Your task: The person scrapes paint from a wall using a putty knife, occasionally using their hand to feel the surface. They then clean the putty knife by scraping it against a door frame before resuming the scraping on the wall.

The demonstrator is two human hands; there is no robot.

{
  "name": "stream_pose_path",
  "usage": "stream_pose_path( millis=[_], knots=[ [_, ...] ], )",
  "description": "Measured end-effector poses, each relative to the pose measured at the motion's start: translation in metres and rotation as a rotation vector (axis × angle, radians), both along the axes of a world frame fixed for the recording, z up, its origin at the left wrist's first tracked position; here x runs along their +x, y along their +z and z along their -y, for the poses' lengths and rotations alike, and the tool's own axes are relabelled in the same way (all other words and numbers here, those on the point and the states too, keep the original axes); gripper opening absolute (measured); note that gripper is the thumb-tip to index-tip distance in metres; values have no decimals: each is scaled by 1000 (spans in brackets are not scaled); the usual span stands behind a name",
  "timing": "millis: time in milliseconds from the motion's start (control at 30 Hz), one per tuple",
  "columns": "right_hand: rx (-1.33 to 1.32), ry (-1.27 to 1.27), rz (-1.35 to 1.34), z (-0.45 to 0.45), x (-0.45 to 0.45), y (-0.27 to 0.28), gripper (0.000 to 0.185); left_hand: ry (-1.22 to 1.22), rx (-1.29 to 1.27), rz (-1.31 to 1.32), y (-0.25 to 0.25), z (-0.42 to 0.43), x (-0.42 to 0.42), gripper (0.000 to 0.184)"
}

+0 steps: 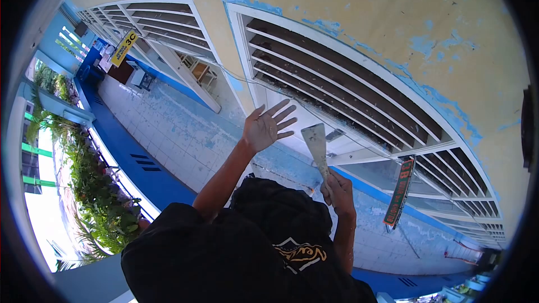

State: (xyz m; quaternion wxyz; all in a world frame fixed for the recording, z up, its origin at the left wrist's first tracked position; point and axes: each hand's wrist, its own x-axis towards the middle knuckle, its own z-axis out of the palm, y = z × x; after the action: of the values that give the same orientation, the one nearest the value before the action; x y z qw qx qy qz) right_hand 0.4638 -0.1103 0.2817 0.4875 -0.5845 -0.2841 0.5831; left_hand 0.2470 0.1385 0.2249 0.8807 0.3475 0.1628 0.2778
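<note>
My left hand [263, 128] is raised with its fingers spread and nothing in it. A paint scraper [316, 147] with a broad, pale-stained metal blade is held upright in my right hand [340, 192], fingers wrapped round its handle. The blade is apart from the wall in the view. Both hands are in front of a louvred window [342, 87] with white slats and frame. Around that window the yellowish wall [359, 0] has peeling paint with blue patches. My black shirt fills the bottom of the view.
A yellow sign [124, 48] reading 3C hangs at upper left, a dark sign [399, 193] at right. An open door [188, 76] stands left of the window. The tiled corridor floor [168, 140] has pale debris. Plants [98, 191] line the left side beyond a blue ledge.
</note>
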Motion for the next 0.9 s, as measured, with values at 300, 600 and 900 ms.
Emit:
stream_pose_path(
  millis=[300,600,900],
  knots=[
    [220,-220,274,-6,8,65,52,108,1181,-1026,-8,-10,-1,23],
    [670,-734,1651,-32,76,263,43,1225,1601,-633,229,-53,77,32],
    [426,-951,2064,-91,114,379,34,1360,2056,-431,391,-120,177,110]
  ],
)
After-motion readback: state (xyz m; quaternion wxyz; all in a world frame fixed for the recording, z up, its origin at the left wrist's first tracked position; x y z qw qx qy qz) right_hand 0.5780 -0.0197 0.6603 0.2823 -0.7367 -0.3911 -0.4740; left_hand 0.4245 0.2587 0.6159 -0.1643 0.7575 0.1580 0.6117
